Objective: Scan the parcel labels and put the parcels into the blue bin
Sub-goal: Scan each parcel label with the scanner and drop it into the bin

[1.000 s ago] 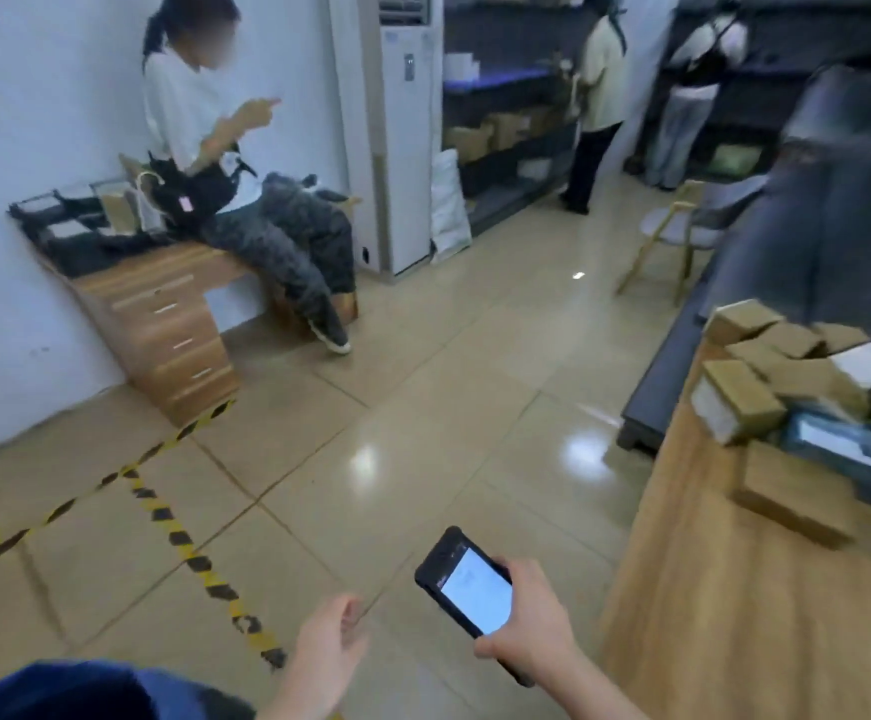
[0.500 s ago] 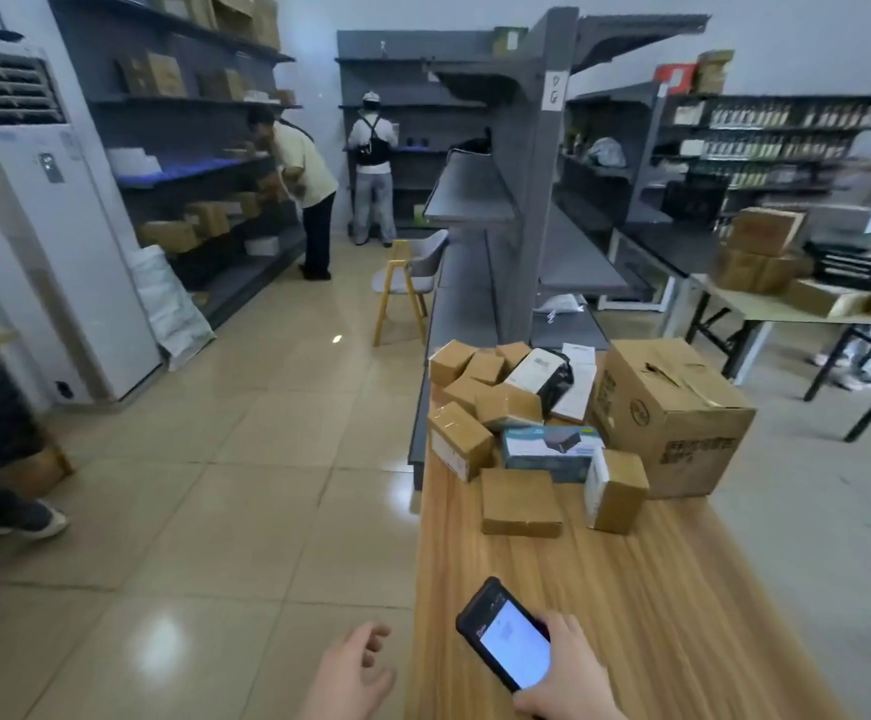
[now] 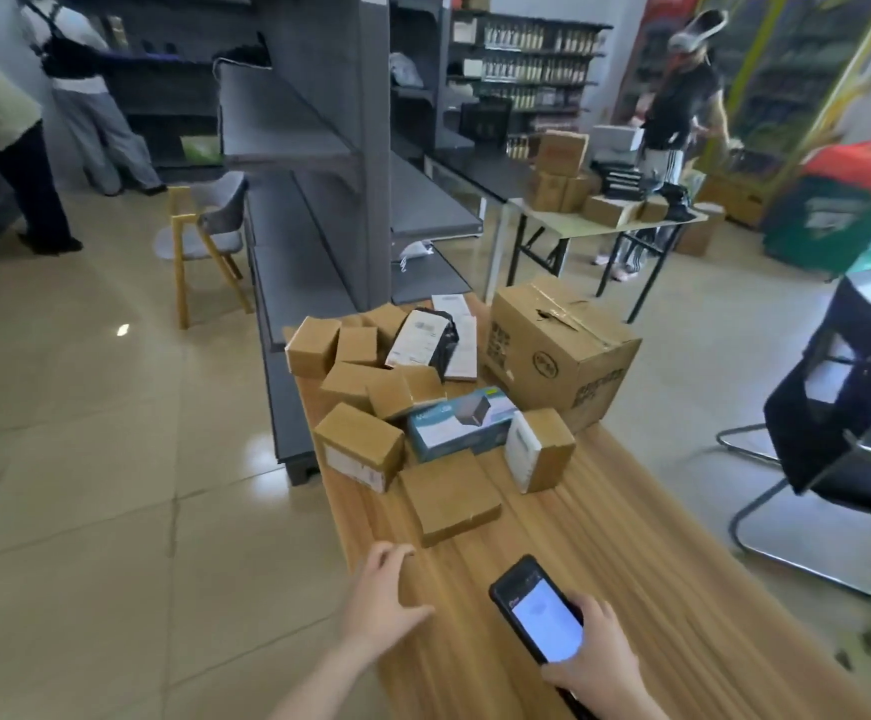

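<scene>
Several small brown cardboard parcels (image 3: 359, 449) lie piled at the far end of a wooden table (image 3: 657, 589). A flat brown parcel (image 3: 450, 495) lies nearest me, and a teal printed box (image 3: 457, 424) sits in the pile. A large cardboard box (image 3: 560, 350) stands behind them. My right hand (image 3: 592, 662) holds a black handheld scanner (image 3: 537, 610) with a lit screen over the table. My left hand (image 3: 384, 597) is empty, fingers spread, hovering just short of the flat parcel. No blue bin is in view.
Grey metal shelving (image 3: 309, 148) runs along the table's left. A wooden chair (image 3: 205, 236) stands on the tiled floor. A black chair (image 3: 849, 423) stands at right. A folding table (image 3: 605, 220) with boxes stands behind, and people stand at the back.
My view has swung right, from the floor and a seated person to the parcel table. Both hands now hover over the table, the left one reaching toward the flat parcel.
</scene>
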Tool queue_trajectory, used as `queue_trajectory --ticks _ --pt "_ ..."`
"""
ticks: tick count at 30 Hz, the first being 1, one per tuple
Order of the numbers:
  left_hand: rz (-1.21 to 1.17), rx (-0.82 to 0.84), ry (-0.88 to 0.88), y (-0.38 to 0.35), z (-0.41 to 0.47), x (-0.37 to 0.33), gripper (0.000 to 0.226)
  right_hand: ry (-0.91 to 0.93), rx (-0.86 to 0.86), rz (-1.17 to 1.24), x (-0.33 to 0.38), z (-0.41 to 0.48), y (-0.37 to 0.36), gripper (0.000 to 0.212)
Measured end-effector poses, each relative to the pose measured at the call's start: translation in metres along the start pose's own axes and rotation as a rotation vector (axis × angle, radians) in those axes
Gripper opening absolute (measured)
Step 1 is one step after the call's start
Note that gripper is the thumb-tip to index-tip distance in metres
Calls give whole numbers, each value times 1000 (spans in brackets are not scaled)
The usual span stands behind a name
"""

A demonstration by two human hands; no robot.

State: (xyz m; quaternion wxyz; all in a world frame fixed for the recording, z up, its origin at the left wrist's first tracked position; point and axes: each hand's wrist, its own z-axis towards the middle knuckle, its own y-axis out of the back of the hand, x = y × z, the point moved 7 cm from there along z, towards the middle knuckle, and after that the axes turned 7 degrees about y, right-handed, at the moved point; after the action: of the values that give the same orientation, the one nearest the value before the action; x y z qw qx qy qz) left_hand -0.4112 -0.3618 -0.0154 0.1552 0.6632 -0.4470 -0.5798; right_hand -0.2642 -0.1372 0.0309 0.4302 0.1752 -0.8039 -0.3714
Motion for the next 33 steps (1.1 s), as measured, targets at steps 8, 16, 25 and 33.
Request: queue_trajectory --ticks 8,16,25,33 --pt "241 60 -59 -16 116 -30 97 -145 -52 -14 -14 26 -20 96" --pt "455 172 -50 -35 157 -25 110 -178 -56 -3 -19 46 -38 95" --pt "629 119 -190 -43 100 -10 90 -191 -30 19 -29 22 -47 99" --pt "639 210 -144 -62 37 -6 100 -183 -44 -12 -51 -12 -43 101"
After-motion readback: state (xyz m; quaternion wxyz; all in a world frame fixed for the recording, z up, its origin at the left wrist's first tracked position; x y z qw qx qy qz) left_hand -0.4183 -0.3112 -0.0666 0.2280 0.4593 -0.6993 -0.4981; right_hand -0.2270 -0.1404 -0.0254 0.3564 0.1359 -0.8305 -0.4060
